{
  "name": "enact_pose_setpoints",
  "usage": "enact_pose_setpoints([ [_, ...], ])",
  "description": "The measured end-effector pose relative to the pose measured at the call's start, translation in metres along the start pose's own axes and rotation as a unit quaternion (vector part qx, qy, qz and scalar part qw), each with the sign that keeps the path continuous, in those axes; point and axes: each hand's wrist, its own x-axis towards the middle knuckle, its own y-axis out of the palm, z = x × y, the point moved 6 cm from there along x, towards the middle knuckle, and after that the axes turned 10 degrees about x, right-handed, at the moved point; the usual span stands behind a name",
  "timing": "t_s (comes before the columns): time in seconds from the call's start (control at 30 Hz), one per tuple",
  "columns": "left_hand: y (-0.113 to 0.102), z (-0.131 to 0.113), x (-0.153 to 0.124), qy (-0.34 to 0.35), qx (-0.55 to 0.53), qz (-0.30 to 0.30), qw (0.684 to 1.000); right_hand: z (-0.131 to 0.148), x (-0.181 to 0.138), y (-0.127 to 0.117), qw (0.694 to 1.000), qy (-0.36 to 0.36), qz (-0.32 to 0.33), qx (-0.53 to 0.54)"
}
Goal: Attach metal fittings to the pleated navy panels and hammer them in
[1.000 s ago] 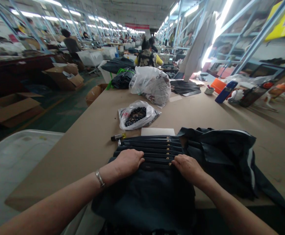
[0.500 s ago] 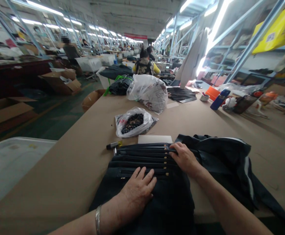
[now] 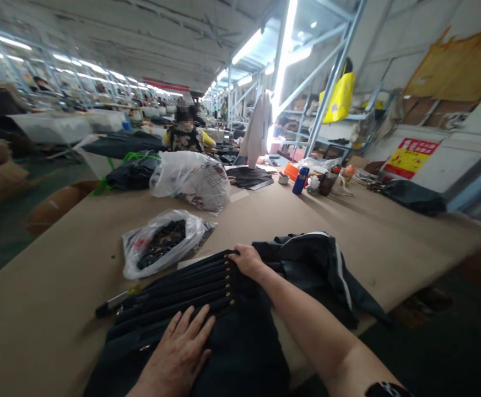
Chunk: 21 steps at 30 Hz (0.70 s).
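A stack of overlapping dark panels (image 3: 248, 325) with zips lies in front of me. Small gold-coloured metal pieces (image 3: 227, 277) run in a row down its right part. My left hand (image 3: 178, 344) rests flat on the nearest panel, fingers spread and pointing away from me. At the stack's far right corner, my right hand (image 3: 248, 262) has its fingers curled on the edge of the farthest panel; its fingertips are partly hidden. More dark material with a white edge (image 3: 306, 256) lies crumpled to the right, beside my right forearm.
An open plastic bag (image 3: 194, 229) of small dark and gold pieces lies beyond the stack. A black-handled tool (image 3: 112, 304) is at its left. Farther back are a full white bag (image 3: 194, 179), a blue bottle (image 3: 301, 181) and a seated person (image 3: 186, 132).
The view has turned to the right. My right hand has shifted to the far corner of the stack. My left hand still lies flat on the near panel.
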Motion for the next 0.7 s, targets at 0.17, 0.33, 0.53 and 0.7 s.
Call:
enact_pose_setpoints([
  [0.17, 0.001, 0.013, 0.013, -0.01, 0.022, -0.007, 1.0, 0.02, -0.012, -0.022, 0.998, -0.067, -0.005, 0.001],
  [0.33, 0.007, 0.012, 0.007, -0.009, 0.037, -0.042, 0.998, 0.005, -0.088, -0.118, 0.962, -0.2, -0.183, 0.019],
  [0.53, 0.013, 0.013, 0.007, -0.015, 0.034, -0.044, 0.998, -0.168, -0.166, -0.225, 0.903, 0.143, -0.405, 0.019],
  [0.7, 0.01, 0.012, 0.008, -0.015, 0.029, -0.037, 0.999, -0.248, -0.163, -0.201, 0.929, 0.227, -0.294, 0.013],
])
